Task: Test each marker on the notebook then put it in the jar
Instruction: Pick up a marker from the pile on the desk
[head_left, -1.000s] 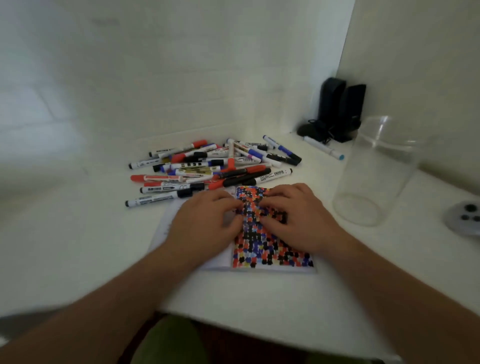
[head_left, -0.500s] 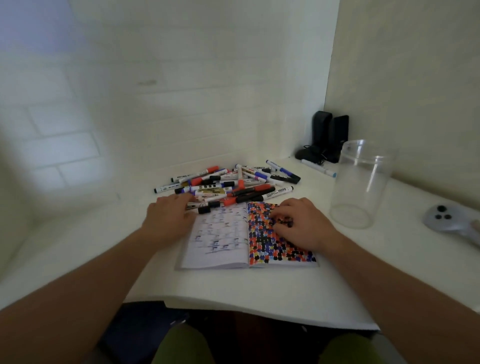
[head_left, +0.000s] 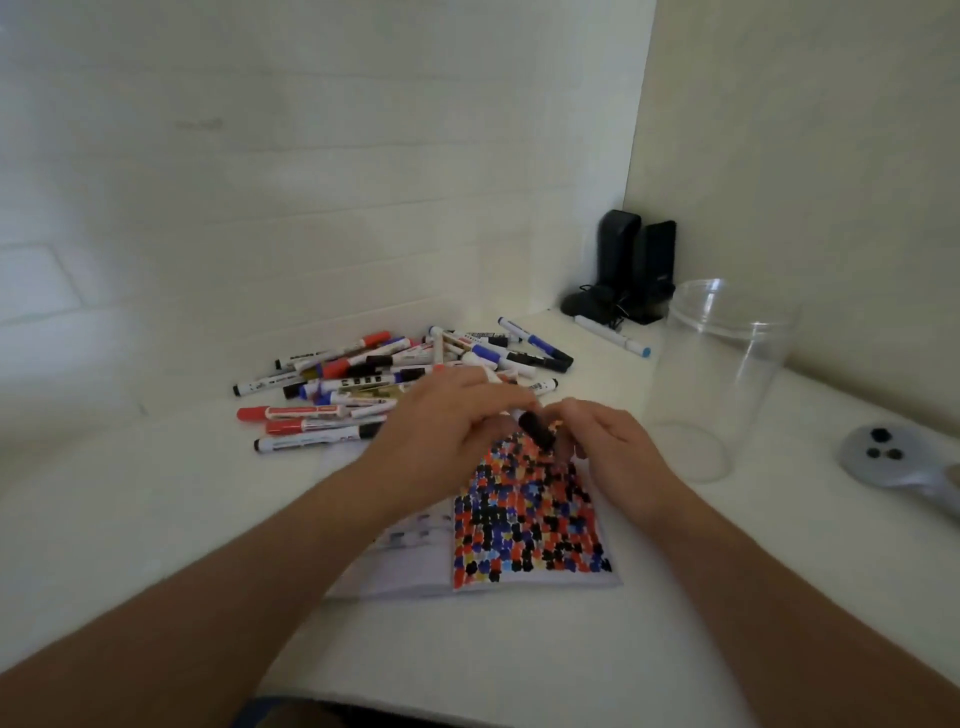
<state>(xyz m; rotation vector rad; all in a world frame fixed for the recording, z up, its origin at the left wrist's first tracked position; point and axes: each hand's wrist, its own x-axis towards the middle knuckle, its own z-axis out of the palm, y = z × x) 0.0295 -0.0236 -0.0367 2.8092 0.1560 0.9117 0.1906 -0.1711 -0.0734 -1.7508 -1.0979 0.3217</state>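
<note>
Marker in hand: a black-capped whiteboard marker (head_left: 537, 432) held between both hands above the far edge of the notebook; white barrel mostly hidden under the left fingers
Left hand (head_left: 447, 415): fingers closed round the barrel end; grip looks firm
Right hand (head_left: 605, 441): fingertips pinched on or beside the black cap; exact contact blurred, likely about to pull it off
Notebook (head_left: 530, 519): lies open near the front edge of the worktop (head_left: 156, 493); right page packed with black, red, orange and blue dabs, left page only faintly marked
Marker pile (head_left: 395, 374): loose heap toward the back of the worktop, left of centre; red, blue and black caps
Jar (head_left: 722, 379): clear plastic, upright, empty, right of the notebook near the right wall
Handling: marker judged light, rigid, smooth plastic; hold the barrel mid-length and the cap by its sides; cap probably needs a straight tug; jar light, so could tip if knocked
Background: black speakers (head_left: 634, 270) in the back corner; pale controller (head_left: 893, 460) at the right edge
</note>
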